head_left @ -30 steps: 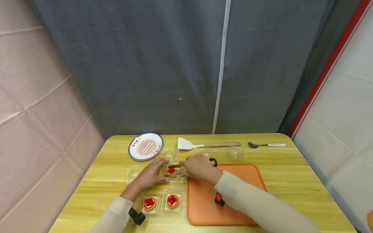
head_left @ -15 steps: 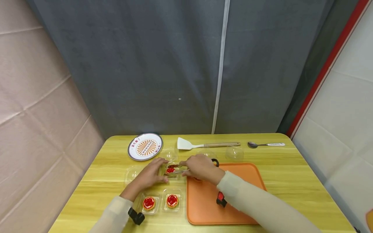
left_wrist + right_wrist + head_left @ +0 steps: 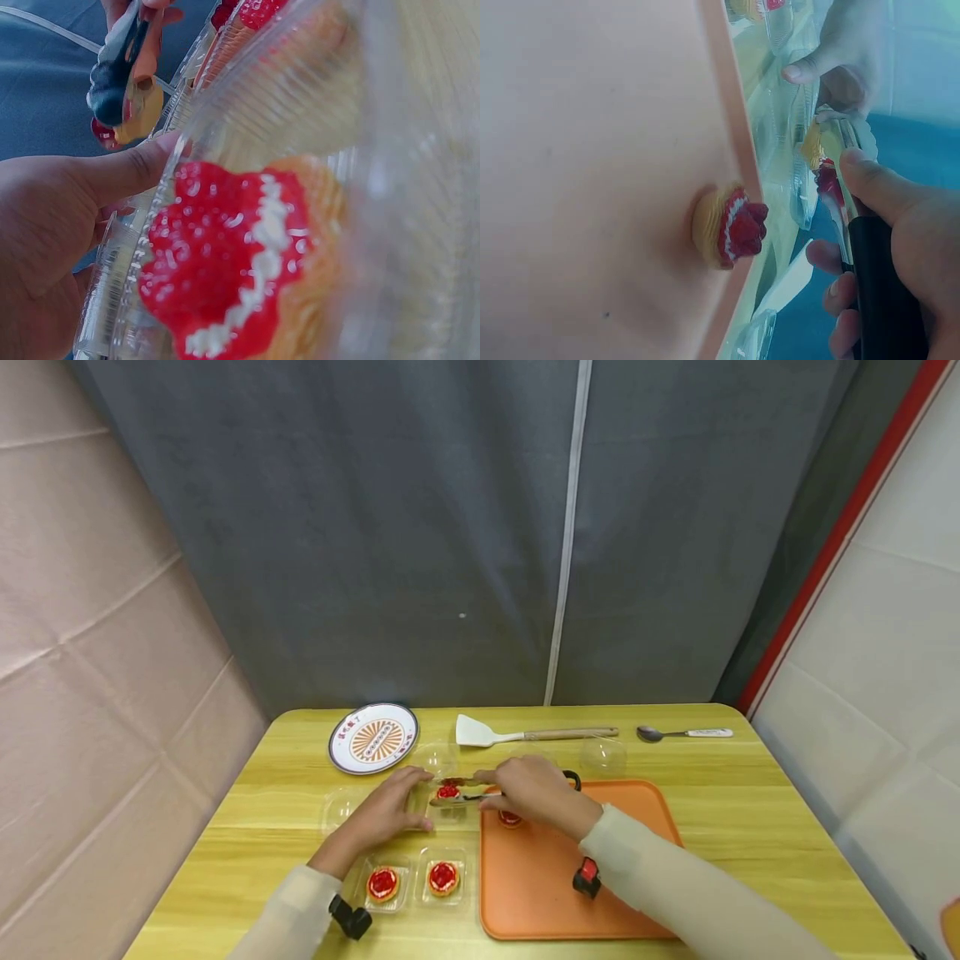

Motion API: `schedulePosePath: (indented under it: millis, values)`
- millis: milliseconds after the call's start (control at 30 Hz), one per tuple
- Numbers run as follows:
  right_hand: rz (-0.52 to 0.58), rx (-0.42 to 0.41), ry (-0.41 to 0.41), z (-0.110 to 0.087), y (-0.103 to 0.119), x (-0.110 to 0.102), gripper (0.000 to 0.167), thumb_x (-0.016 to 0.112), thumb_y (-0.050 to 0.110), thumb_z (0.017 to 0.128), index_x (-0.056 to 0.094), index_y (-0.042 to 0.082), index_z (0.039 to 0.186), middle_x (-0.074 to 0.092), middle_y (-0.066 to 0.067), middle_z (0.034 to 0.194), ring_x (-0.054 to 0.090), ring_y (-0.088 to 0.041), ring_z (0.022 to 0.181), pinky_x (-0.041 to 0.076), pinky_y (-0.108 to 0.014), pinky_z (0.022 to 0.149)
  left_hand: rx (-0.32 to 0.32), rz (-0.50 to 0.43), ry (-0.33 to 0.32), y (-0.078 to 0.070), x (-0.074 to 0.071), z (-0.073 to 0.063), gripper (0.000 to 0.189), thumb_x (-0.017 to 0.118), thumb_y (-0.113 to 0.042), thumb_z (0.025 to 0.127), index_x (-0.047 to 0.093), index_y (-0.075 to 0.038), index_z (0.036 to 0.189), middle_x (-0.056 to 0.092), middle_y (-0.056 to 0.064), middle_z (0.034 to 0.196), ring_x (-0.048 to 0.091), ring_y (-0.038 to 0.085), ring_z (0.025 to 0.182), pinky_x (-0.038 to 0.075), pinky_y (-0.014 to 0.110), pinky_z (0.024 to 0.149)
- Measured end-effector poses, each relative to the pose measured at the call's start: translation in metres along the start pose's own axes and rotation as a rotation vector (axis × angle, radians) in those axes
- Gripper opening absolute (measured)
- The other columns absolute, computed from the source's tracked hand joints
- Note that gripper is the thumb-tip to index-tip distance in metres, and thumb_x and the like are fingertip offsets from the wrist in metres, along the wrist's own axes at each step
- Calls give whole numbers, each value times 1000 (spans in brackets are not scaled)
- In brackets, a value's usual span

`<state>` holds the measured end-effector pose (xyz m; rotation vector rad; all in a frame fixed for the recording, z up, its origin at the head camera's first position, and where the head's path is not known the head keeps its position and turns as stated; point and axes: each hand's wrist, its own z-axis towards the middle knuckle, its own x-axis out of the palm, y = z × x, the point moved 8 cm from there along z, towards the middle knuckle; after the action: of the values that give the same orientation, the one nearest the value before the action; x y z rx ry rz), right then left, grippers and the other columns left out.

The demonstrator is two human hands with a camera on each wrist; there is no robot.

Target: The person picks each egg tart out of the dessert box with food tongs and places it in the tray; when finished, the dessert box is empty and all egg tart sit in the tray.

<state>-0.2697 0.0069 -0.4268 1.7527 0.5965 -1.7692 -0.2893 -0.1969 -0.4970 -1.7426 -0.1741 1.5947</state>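
Note:
My right hand (image 3: 532,789) grips black-handled metal tongs (image 3: 881,277). Between the tongs' ends is a tart (image 3: 814,146) with a red fruit topping, raised over a clear plastic box (image 3: 448,817). Beside that box's left side is my left hand (image 3: 386,810), thumb and fingers spread apart, the fingertips right at its edge. The orange tray (image 3: 547,893) lies under my right forearm. Another red-topped tart (image 3: 731,229) sits near the tray's left rim. Two more tarts, a left one (image 3: 383,884) and a right one (image 3: 444,878), sit in clear boxes nearer me.
A patterned plate (image 3: 373,739) lies at the back left. Along the back are a white spatula (image 3: 476,732) with a wooden handle and a spoon (image 3: 651,734). Clear domed lids, such as one lid (image 3: 604,757), stand around the boxes. A grey curtain (image 3: 420,527) hangs behind the table.
My right hand has shifted to the right and slightly away, and the tart in the tongs has moved with it. More of the tart on the tray shows. My left hand stays put.

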Motion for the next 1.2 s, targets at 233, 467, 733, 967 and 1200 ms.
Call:
schedulePosePath:
  millis: [233, 467, 733, 967, 1200]
  values:
    - [31, 20, -6, -15, -12, 0, 50, 68, 52, 95, 69, 24, 136, 64, 7, 72, 53, -6, 58, 46, -26, 55, -5, 9, 0, 1, 1, 0, 84, 91, -37, 74, 55, -10, 146, 53, 9, 150, 47, 34, 141, 37, 54, 119]
    - [67, 56, -52, -37, -30, 0, 48, 69, 49, 96, 70, 24, 136, 68, 8, 78, 54, -4, 61, 46, -26, 55, -6, -11, 1, 4, 2, -1, 85, 91, -36, 74, 55, -9, 146, 53, 8, 150, 46, 33, 141, 36, 53, 120]
    - [32, 98, -75, -66, -50, -5, 52, 72, 50, 92, 67, 28, 139, 67, 8, 79, 45, -2, 54, 36, -23, 47, -5, -11, -2, 4, 2, -1, 84, 92, -34, 75, 55, -8, 146, 52, 10, 150, 46, 34, 141, 36, 52, 120]
    - [50, 131, -88, -90, -70, -5, 51, 73, 49, 92, 68, 28, 138, 61, 15, 72, 41, -1, 55, 37, -22, 51, -8, -17, -5, 3, 2, -1, 83, 92, -32, 75, 56, -8, 145, 52, 13, 151, 46, 35, 142, 36, 53, 120]
    - [74, 194, -83, -111, -85, -1, 47, 74, 49, 91, 71, 29, 133, 43, 19, 59, 39, -1, 54, 35, -22, 49, -19, -24, -2, 3, 3, -1, 82, 92, -31, 75, 56, -9, 146, 50, 13, 153, 44, 36, 143, 34, 53, 120]
